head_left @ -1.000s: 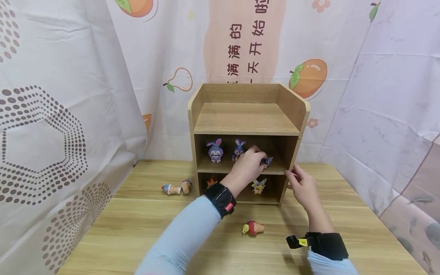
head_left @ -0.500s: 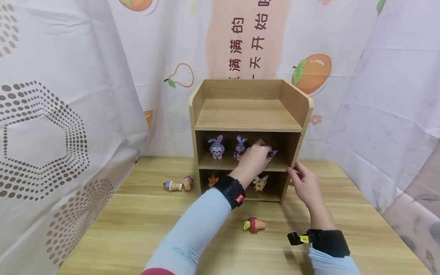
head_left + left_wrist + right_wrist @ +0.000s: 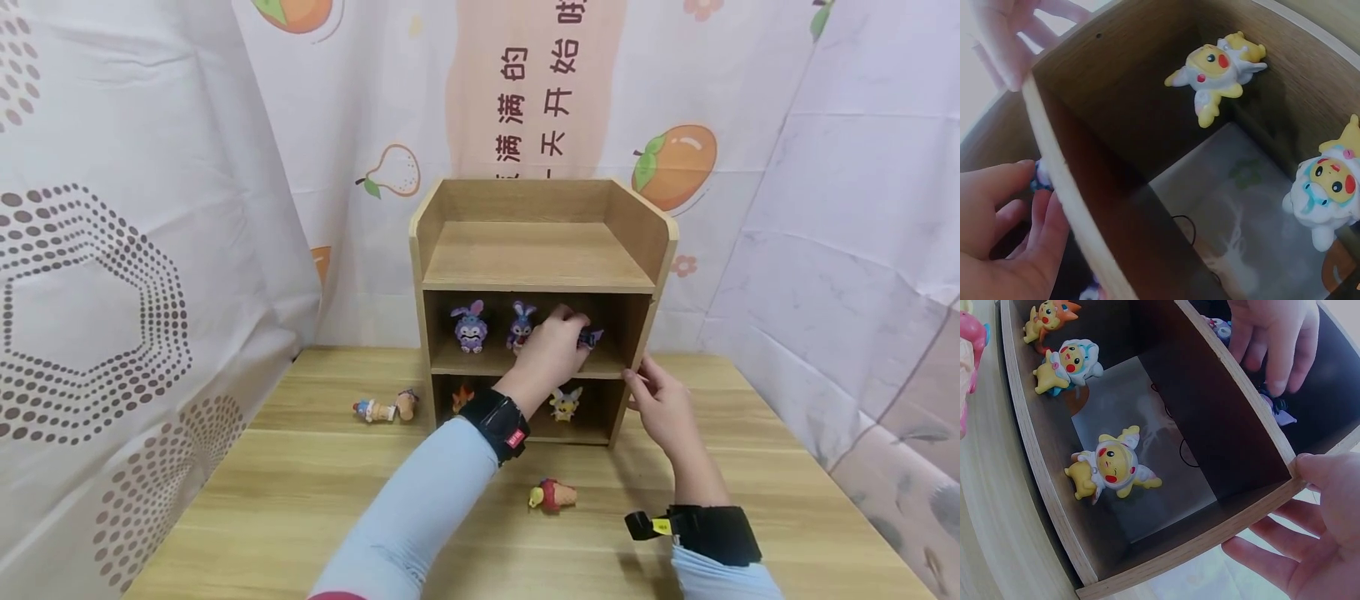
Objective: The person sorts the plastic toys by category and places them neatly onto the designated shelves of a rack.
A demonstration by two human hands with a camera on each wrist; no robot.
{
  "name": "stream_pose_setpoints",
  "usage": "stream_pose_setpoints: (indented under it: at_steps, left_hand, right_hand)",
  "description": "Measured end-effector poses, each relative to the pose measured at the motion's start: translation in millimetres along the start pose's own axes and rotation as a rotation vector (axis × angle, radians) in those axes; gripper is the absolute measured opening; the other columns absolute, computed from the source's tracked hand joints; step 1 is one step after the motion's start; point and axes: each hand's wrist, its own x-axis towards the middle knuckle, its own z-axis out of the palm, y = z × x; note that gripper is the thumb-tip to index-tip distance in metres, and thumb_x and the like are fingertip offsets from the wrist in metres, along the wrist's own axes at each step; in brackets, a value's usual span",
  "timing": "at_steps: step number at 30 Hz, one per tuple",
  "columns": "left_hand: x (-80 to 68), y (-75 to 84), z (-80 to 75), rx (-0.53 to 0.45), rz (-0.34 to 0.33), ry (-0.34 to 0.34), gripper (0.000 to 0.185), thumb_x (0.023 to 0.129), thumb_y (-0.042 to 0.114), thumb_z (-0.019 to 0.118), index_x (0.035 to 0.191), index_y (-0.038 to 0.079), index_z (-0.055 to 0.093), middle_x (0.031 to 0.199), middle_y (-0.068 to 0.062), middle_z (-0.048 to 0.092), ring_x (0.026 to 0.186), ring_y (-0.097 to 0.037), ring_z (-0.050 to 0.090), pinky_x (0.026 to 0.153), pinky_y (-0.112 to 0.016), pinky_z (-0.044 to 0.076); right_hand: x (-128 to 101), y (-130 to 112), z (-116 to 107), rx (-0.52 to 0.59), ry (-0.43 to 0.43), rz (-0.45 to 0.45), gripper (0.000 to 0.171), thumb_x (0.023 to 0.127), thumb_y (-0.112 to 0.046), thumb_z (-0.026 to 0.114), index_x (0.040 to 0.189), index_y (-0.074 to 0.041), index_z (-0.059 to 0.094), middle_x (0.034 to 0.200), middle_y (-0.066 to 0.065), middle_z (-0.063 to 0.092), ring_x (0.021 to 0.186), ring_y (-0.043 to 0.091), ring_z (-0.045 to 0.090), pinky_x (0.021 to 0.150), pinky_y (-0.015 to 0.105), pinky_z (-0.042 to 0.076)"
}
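A small wooden shelf (image 3: 525, 287) stands on the table. My left hand (image 3: 553, 346) reaches into its middle compartment and pinches a small purple figurine (image 3: 591, 337) near the right side; the hand covers part of it. In the left wrist view, only a sliver of that figurine (image 3: 1041, 177) shows between thumb and fingers. Left of the hand stand two purple rabbit-eared figurines, one furry (image 3: 471, 329) and one slimmer (image 3: 519, 325). My right hand (image 3: 662, 404) grips the shelf's right side panel, its thumb at the front edge and its fingers along the outer face.
The lower compartment holds a yellow figurine with a pale hood (image 3: 1113, 465), another in a white-blue hood (image 3: 1071, 365) and an orange-eared one (image 3: 1049, 319). A red ice-cream-cone figurine (image 3: 553, 495) lies in front of the shelf. Two more cone figurines (image 3: 375, 411) lie left of it.
My left hand has shifted slightly right inside the middle compartment with the purple figurine. The right hand keeps its place on the side panel. The head view has tilted slightly and returned.
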Motion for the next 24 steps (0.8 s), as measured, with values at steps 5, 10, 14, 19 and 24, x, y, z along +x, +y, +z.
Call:
stream_pose_setpoints:
  at_steps: [5,10,14,19,24]
  left_hand:
    - [-13.1,-9.2,-11.0,-0.070,0.066,0.060,0.032,0.096,0.032,0.073,0.124,0.016,0.069,0.130,-0.005,0.057,0.088,-0.015,0.067,0.072,-0.026,0.055]
    - [-29.8,-15.7,-24.0,-0.145,0.130,0.069,0.033,0.096,0.031,0.073,0.123,0.014,0.069,0.125,-0.004,0.057,0.087,-0.010,0.062,0.073,-0.021,0.052]
    - [-44.1,-22.1,-35.0,-0.192,0.162,0.050,0.034,0.096,0.030,0.073,0.126,0.013,0.067,0.121,-0.002,0.058,0.082,-0.004,0.059,0.070,-0.016,0.049]
    - [-61.5,-31.3,-48.4,-0.263,0.205,0.032,0.034,0.096,0.024,0.074,0.125,0.011,0.066,0.118,-0.005,0.062,0.080,-0.004,0.062,0.070,-0.014,0.049]
    - [-79.5,-42.4,-63.0,-0.287,0.224,0.057,0.031,0.095,0.024,0.075,0.123,0.012,0.068,0.112,-0.002,0.063,0.079,-0.004,0.062,0.070,-0.017,0.050]
  right_hand:
    - [1.2,-0.5,1.9,0.006,-0.004,-0.005,0.054,0.107,-0.028,0.053,0.155,-0.007,0.042,0.136,0.030,0.058,0.117,0.038,0.061,0.069,0.023,0.058]
    - [1.3,-1.4,1.2,0.008,0.001,-0.002,0.053,0.108,-0.028,0.052,0.155,-0.004,0.042,0.136,0.031,0.057,0.117,0.041,0.060,0.069,0.022,0.058]
    - [1.4,-2.3,0.8,0.007,0.000,-0.005,0.053,0.108,-0.029,0.052,0.154,-0.003,0.043,0.136,0.031,0.057,0.118,0.043,0.060,0.069,0.022,0.058]
    - [0.4,0.6,0.5,0.016,-0.008,-0.001,0.053,0.108,-0.027,0.052,0.153,-0.002,0.043,0.137,0.032,0.056,0.120,0.043,0.058,0.069,0.022,0.058]
    - [-0.2,2.8,0.6,0.015,-0.014,-0.004,0.053,0.108,-0.027,0.052,0.154,-0.002,0.042,0.138,0.032,0.055,0.121,0.043,0.058,0.070,0.022,0.058]
